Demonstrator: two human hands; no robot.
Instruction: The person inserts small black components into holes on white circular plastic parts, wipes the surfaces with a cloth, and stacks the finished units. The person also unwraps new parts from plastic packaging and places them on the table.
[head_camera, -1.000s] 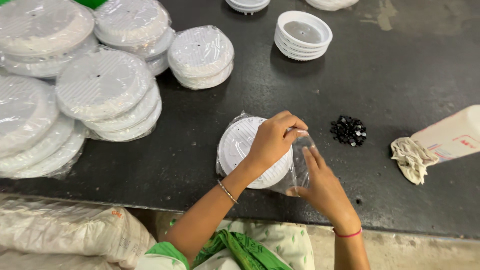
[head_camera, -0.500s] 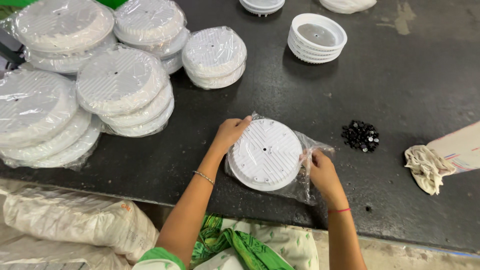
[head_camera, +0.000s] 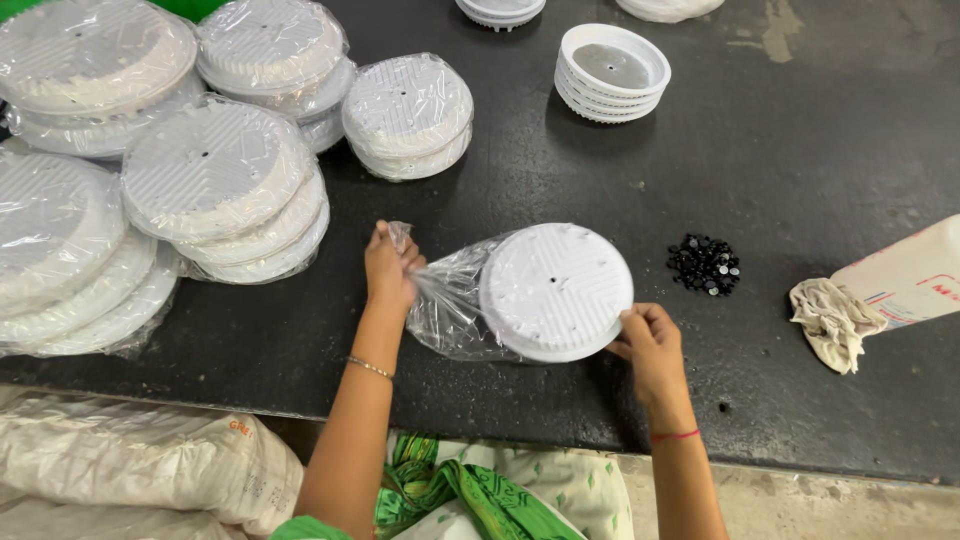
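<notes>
A dark worktop (head_camera: 800, 150) carried wrapped stacks of white discs (head_camera: 215, 175) beyond the left hand (head_camera: 392, 268), which was closed on the clear plastic bag (head_camera: 455, 300). The right hand (head_camera: 648, 340) pinched the white ribbed disc (head_camera: 556, 290) lying between both hands. The bag mouth was best held taut while the disc was kept level.

This looks like a small packing workshop or factory floor. A dark, scuffed worktop (head_camera: 800, 120) carries the same product many times over: piles of round white plastic discs sealed in clear bags (head_camera: 215, 190) crowd its left side, and a stack of unwrapped white rings (head_camera: 612, 72) stands toward its far edge. A heap of small black parts (head_camera: 705, 264) lies loose on it, with a dirty rag (head_camera: 830, 320) to their right. Bulging white sacks (head_camera: 130, 465) sit below its near edge.
</notes>
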